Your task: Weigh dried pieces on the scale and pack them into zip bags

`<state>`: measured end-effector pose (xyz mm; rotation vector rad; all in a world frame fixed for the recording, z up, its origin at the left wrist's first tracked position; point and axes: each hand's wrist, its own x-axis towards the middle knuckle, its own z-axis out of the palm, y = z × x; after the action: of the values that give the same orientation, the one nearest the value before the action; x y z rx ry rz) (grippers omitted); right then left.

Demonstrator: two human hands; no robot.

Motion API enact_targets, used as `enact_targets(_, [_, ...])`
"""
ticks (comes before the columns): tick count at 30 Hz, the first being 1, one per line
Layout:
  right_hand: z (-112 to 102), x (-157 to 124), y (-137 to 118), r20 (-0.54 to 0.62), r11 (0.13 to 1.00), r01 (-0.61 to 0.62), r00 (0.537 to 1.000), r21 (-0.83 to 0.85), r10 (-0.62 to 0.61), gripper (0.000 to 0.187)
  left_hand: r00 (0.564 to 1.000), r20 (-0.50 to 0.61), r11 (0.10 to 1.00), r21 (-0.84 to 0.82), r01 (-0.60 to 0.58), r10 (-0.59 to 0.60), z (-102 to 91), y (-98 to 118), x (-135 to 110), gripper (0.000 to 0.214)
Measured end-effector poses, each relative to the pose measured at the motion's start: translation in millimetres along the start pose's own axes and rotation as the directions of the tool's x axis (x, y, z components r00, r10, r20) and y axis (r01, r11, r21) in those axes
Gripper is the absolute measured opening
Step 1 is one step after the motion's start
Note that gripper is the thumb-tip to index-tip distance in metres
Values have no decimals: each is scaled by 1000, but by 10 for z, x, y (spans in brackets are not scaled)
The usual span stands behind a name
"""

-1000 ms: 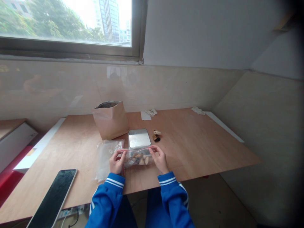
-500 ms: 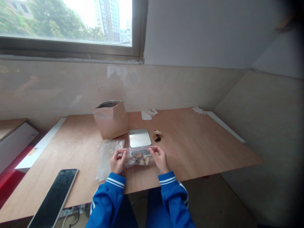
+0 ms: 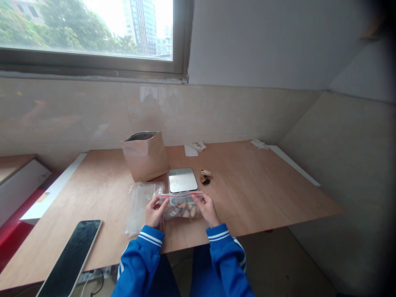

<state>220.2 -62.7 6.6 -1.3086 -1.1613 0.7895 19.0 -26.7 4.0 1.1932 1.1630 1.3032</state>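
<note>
- Zip bag (image 3: 181, 210) lay on the table (image 3: 247, 198), just below the scale (image 3: 182, 180).
- Your left hand (image 3: 154, 212) pinched its red seal at the left end.
- Your right hand (image 3: 208, 209) pinched the seal's right end.
- Clear bag (image 3: 140, 208) lay just beside your left hand.

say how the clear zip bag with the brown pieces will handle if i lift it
The clear zip bag is probably floppy: its thin film looks soft, and only its red-edged mouth, held by the left hand and right hand, looks stiffer. The brown pieces inside look loose, so they would likely slide and shift the weight when lifted.
</note>
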Motion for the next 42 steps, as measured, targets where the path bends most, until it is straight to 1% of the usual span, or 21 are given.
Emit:
enact_targets(3, [-44, 12, 20, -3, 991, 55, 998, -119, -56, 34, 1000, 6, 1000, 12, -5, 5, 0, 9, 0, 36])
enact_targets(5, [-59, 19, 32, -19, 984, 87, 996, -153, -91, 33, 1000, 14, 1000, 15, -8, 8, -1, 18, -6, 35])
enact_targets(10, [-46, 16, 19, -41, 977, 123, 990, -172, -132, 30, 1000, -4, 998, 49, -25, 26, -7, 6, -24, 31])
enact_targets(15, [-38, 10, -12, -26, 970, 149, 987, -190, -157, 29, 998, -21, 995, 83, -55, 57, -21, -41, -26, 30])
enact_targets(23, [-66, 26, 3, 11, 967, 164, 986, -193, -165, 27, 997, -3, 991, 102, -83, 83, -14, -22, -34, 29])
enact_targets(27, [-56, 9, 6, 4, 982, 111, 994, -153, -112, 29, 998, 38, 997, 46, -59, 58, -20, -17, -22, 28])
enact_targets(32, [-19, -33, 28, 50, 997, -44, 998, 63, 41, 32, 992, 126, 1000, -27, -14, 17, -15, 25, -3, 31])
enact_targets(35, [-4, -48, 6, 103, 982, -108, 990, 156, 93, 32, 993, 119, 1000, -13, 6, -5, -6, 37, -3, 32])
enact_targets(38, [8, -50, -51, 140, 976, -115, 986, 186, 90, 30, 993, 106, 999, -11, 44, -42, 1, 33, -10, 31])
enact_targets(42, [40, -46, -98, 156, 986, -88, 986, 139, 66, 29, 994, 93, 998, -21, 67, -65, 9, 39, -16, 32])
